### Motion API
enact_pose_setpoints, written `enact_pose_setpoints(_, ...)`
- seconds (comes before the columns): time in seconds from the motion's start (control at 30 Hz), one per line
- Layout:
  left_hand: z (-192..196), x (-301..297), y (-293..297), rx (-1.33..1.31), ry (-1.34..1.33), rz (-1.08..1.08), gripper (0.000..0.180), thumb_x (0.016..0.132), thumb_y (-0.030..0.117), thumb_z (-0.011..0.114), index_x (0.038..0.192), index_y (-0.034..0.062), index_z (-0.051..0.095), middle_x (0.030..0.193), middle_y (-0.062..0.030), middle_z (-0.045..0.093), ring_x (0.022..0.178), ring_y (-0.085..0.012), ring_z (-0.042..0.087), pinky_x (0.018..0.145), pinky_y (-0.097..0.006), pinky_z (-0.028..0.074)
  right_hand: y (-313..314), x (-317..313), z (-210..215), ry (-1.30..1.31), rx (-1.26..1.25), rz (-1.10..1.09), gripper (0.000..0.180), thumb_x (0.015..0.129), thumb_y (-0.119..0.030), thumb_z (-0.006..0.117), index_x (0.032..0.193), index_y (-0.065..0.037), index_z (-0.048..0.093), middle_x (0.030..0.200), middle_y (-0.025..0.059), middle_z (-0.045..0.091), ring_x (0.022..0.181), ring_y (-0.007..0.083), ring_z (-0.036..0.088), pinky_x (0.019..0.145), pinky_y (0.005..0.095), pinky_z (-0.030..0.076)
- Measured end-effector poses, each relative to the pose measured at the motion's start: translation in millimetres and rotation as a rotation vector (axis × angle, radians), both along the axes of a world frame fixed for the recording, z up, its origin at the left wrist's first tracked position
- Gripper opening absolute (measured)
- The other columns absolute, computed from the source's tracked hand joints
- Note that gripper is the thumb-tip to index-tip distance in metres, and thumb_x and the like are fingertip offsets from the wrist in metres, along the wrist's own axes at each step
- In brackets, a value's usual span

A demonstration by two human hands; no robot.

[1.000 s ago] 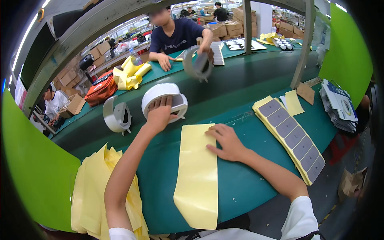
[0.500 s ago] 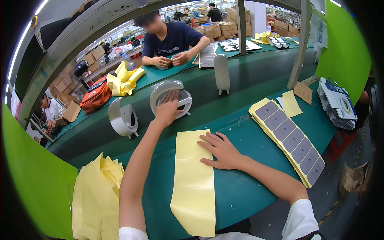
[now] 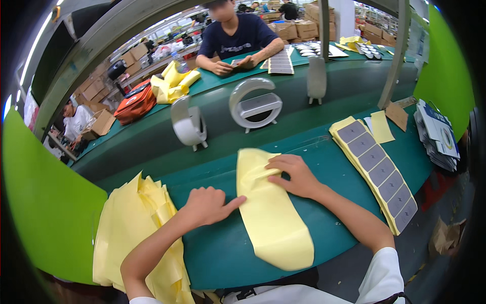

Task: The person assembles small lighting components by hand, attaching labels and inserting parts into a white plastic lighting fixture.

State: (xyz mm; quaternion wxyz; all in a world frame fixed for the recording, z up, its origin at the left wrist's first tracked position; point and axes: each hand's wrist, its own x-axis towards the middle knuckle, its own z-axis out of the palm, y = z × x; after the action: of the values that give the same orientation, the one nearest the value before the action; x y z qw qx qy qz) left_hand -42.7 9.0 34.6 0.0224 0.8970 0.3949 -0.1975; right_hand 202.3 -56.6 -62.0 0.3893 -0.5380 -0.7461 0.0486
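Note:
A long sheet of yellow backing paper (image 3: 278, 223) lies on the green table in front of me, wrinkled near its far end. At that wrinkled end my right hand (image 3: 296, 175) has its fingers bent and pressed together on the paper, gripping a fold. My left hand (image 3: 210, 205) is curled into a loose fist with nothing visible in it. Its thumb sticks out and touches the sheet's left edge. Beyond the table, a white G-shaped device (image 3: 259, 105) with a grey shelf stands on the dark green conveyor (image 3: 223, 144). Similar devices stand left (image 3: 188, 125) and right (image 3: 317, 78) of it.
Crumpled yellow paper (image 3: 136, 228) is heaped at left. A stack of grey sticker sheets (image 3: 377, 169) lies at right, near folded white boxes (image 3: 436, 134). Across the conveyor sits a co-worker (image 3: 240, 38) holding a small piece, near an orange bag (image 3: 135, 103). Green panels (image 3: 45, 202) flank the table.
My left hand has come back from the middle device to the paper, its fingers now curled. Under my right hand the paper has wrinkled and turned. The devices have shifted right.

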Motion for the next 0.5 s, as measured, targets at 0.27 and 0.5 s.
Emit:
enact_pose_setpoints(0.27,-32,-39,-50,-1.302,-1.027,0.315,0.067,0.1,0.032,0.051,0.148,0.0034,0.015,0.121,-0.0194,0.06,0.103,-0.0231,0.064,0.093,-0.034,0.051,-7,-17,10,0.199,0.14,-0.122,0.024,0.079,-0.018,0.074,0.099,-0.007,0.068,0.103,0.0082,0.065,0.102,0.0263,0.058,0.09,0.038,0.042)
enact_pose_setpoints(0.5,3,-81,-51,-1.442,-1.193,0.489,0.067,0.1,0.03,0.049,0.151,0.0116,0.01,0.122,-0.0176,0.059,0.103,-0.0265,0.065,0.093,-0.037,0.05,-15,-33,16,0.132,0.311,-0.201,0.02,0.075,-0.015,0.076,0.091,-0.007,0.067,0.095,0.0049,0.062,0.094,0.0241,0.057,0.086,0.0372,0.04)
